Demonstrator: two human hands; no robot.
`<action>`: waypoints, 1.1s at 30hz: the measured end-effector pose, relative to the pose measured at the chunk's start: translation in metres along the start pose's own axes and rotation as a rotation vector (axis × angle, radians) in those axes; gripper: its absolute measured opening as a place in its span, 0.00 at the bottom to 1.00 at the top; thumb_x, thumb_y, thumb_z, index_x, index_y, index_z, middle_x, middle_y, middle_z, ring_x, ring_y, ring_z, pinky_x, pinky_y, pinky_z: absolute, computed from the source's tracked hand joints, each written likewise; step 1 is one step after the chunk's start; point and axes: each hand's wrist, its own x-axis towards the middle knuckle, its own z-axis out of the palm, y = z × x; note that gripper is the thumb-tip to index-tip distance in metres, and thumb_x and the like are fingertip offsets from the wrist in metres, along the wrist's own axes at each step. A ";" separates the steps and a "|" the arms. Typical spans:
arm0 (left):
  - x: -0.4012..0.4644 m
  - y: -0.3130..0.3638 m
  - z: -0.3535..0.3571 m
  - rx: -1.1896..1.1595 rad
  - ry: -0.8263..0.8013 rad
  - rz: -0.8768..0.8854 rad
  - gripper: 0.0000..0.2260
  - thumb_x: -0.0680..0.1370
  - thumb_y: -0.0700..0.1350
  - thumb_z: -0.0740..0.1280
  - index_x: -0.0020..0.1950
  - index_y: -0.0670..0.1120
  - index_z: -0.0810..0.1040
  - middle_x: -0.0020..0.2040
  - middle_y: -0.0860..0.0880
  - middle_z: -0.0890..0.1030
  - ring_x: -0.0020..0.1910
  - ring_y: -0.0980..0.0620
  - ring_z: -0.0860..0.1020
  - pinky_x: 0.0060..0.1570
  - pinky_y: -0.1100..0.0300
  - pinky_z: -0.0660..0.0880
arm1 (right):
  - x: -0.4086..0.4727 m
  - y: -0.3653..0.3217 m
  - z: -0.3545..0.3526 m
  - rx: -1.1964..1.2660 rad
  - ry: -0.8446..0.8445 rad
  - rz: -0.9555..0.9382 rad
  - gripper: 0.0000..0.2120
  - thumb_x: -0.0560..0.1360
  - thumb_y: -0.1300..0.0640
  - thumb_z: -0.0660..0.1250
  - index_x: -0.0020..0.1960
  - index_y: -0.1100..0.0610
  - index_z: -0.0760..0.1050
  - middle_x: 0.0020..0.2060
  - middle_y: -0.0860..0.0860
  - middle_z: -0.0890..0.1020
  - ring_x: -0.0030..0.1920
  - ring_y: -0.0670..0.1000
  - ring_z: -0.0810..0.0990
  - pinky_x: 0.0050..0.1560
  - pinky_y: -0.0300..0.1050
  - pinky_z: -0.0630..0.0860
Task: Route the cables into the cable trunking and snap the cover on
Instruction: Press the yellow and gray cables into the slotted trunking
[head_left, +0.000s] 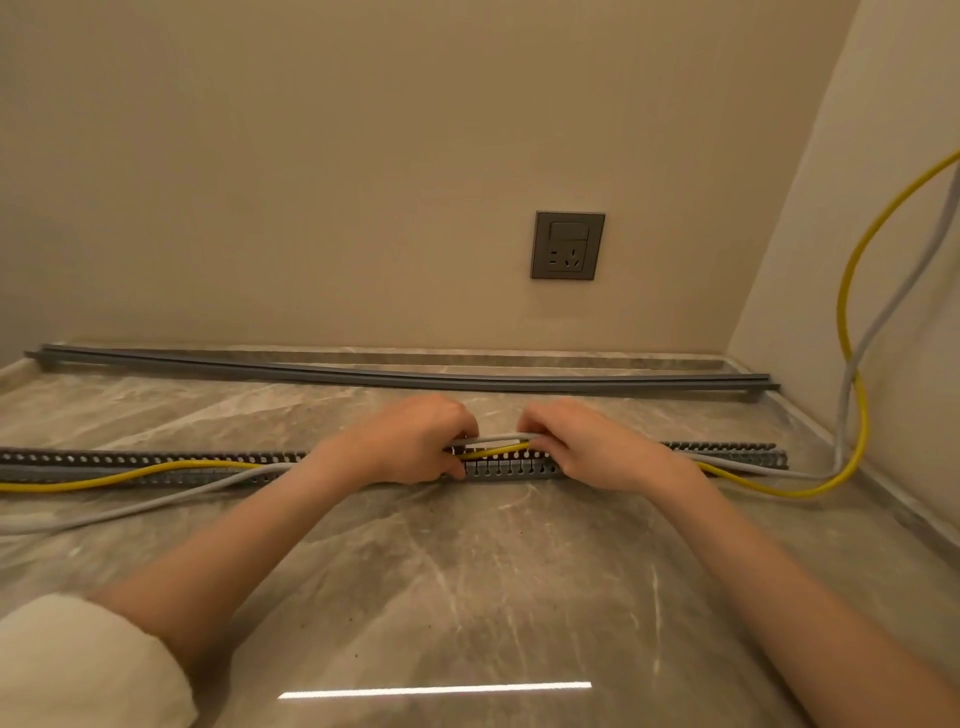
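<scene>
The routing step looks to be in hand: at the left end the yellow cable (130, 474) and the grey cable (156, 505) trail loose off the slotted grey plastic trunking (156, 459) onto the glossy marbled worktop (467, 571). At the middle, the left hand (415, 441) and right hand (587, 447) have their fingers curled round both cables, held just over the open channel. Next, I'd judge, both ends need pressing in before the long smooth cover (415, 376), lying by the wall, gets snapped on.

Both arms reach forward; the left hand (410, 441) and right hand (592, 447) sit close together, fingers curled, pinching.
</scene>
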 end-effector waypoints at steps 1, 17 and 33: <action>0.000 -0.003 0.000 0.000 -0.011 -0.016 0.12 0.71 0.49 0.71 0.52 0.46 0.78 0.48 0.48 0.80 0.46 0.48 0.76 0.43 0.56 0.73 | -0.001 0.001 -0.002 -0.014 -0.001 0.023 0.02 0.78 0.53 0.60 0.49 0.50 0.71 0.43 0.45 0.76 0.44 0.47 0.74 0.46 0.45 0.75; -0.011 -0.033 -0.016 -0.012 -0.155 -0.155 0.16 0.67 0.46 0.76 0.27 0.43 0.72 0.25 0.49 0.70 0.28 0.49 0.69 0.32 0.59 0.66 | -0.041 0.050 -0.047 0.279 0.107 0.188 0.10 0.70 0.59 0.73 0.52 0.52 0.83 0.32 0.47 0.80 0.31 0.43 0.71 0.34 0.36 0.67; -0.004 0.005 0.001 -0.023 0.069 0.113 0.19 0.78 0.54 0.62 0.67 0.51 0.73 0.64 0.52 0.76 0.60 0.52 0.75 0.57 0.55 0.73 | -0.034 0.048 -0.031 0.041 0.013 0.276 0.10 0.74 0.59 0.68 0.53 0.51 0.82 0.33 0.38 0.72 0.36 0.38 0.72 0.35 0.26 0.66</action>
